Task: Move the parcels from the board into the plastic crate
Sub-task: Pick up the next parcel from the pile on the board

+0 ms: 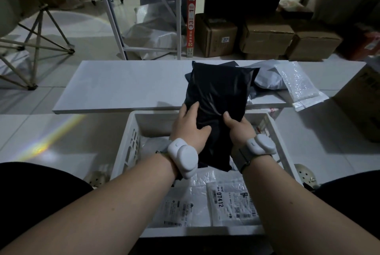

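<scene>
A black plastic parcel (pixel 218 94) is held up between the white board (pixel 127 86) and the white plastic crate (pixel 131 141). My left hand (pixel 188 125) grips its lower left edge with the thumb across the front. My right hand (pixel 238 127) grips its lower right edge. The parcel's bottom end hangs over the crate. Inside the crate lie white labelled parcels (pixel 230 199). On the board's right end remain a grey parcel (pixel 267 78), a bubble-wrap mailer (pixel 300 86) and a dark parcel partly hidden behind the black one.
Cardboard boxes (pixel 267 36) stand under the shelving (pixel 191 18) behind the board. A large carton (pixel 364 100) sits at the right. A chair frame (pixel 35 45) stands at the far left. My knees and a pair of clogs (pixel 306 174) flank the crate.
</scene>
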{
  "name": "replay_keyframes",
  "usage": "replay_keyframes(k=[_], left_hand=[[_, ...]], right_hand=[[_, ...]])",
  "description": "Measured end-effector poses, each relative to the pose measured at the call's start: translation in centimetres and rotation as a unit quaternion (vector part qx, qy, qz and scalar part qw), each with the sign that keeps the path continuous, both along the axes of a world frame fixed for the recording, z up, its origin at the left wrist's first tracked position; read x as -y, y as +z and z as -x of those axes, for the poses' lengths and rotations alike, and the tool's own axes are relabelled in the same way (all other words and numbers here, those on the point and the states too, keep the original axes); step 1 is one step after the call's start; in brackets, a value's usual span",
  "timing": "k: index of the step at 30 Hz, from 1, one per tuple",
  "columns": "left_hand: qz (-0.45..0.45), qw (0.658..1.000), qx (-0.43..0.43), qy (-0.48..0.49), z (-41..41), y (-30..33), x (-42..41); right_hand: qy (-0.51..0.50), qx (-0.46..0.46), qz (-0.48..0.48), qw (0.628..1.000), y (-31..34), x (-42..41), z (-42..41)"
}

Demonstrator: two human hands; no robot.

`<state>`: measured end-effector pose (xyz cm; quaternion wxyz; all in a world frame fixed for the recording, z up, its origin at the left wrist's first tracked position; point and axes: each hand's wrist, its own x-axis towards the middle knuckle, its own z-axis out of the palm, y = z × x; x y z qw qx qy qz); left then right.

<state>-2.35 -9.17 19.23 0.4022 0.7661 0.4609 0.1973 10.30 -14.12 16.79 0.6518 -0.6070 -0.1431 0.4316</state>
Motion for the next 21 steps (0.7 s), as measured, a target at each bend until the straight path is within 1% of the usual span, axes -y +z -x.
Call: replay_keyframes(k=[3,6,8,10,13,16,18,21], left_hand=[[0.008,0.999,0.038,0.014,0.0,0.4,-0.1],[0.086,0.988,0.129,0.021,0.2,1.2,-0.5],[0.122,0.976,0.180,0.015,0.7,1.4,-0.6],[0.138,0.966,0.216,0.014,1.1,1.2,-0.4],[0.156,0.957,0.245,0.018,1.4,0.7,-0.4],[0.178,0.944,0.275,0.029,1.4,0.4,-0.9],[0.202,0.932,0.296,0.049,1.5,0.5,-1.1],[0.256,0.903,0.335,0.087,1.7,0.5,-1.2]], right_hand=[[0.014,-0.039,-0.033,0.999,1.0,0.0,0.1],[0.066,-0.084,-0.079,0.991,1.9,0.4,0.7],[0.094,-0.088,-0.104,0.986,1.8,0.4,1.4],[0.118,-0.089,-0.109,0.983,1.3,0.5,2.1],[0.126,-0.108,-0.070,0.984,1.0,0.4,2.3],[0.126,-0.098,-0.041,0.986,0.7,0.1,1.4],[0.138,-0.080,-0.053,0.986,0.9,0.2,1.3],[0.139,-0.039,-0.076,0.987,1.5,0.3,1.1]])
